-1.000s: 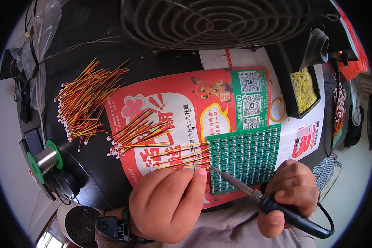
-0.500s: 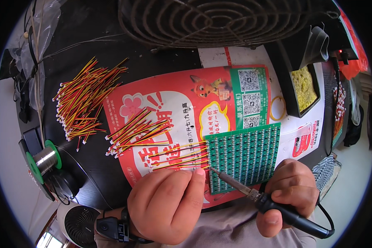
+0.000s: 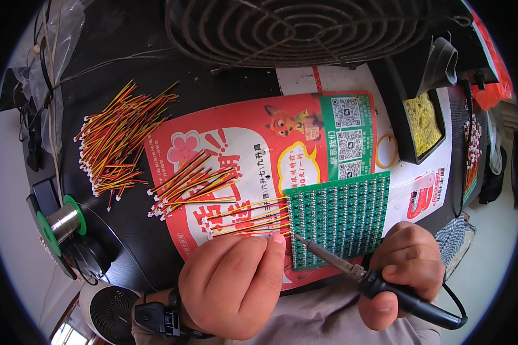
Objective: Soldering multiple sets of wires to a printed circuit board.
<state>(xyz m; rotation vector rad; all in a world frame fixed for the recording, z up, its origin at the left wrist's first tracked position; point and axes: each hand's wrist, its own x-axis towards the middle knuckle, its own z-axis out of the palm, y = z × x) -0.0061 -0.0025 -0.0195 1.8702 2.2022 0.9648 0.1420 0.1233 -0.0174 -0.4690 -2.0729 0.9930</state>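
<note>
My right hand [image 3: 406,273] grips a soldering iron [image 3: 406,299] by its black handle. The iron's thin tip is at the left edge of a green circuit board panel [image 3: 339,221], beside my left fingertips. My left hand [image 3: 233,284] is closed in a pinch on a red-and-yellow wire lead at that edge; most of this lead is hidden behind the fingers. Several other wire leads [image 3: 253,214] run left from the same edge. Further left lies a small bunch of loose leads [image 3: 193,184] with white connectors, and beyond it a larger pile [image 3: 118,138].
The panel and small bunch lie on a red printed sheet [image 3: 213,118]. A solder spool [image 3: 64,223] stands at the left. At the right is a black holder with a yellow sponge [image 3: 425,123]. A wire fan guard [image 3: 305,34] spans the far side; a small fan [image 3: 114,310] is near left.
The iron's tip has shifted very slightly right and toward me. My left hand stays almost still at the board's edge.
</note>
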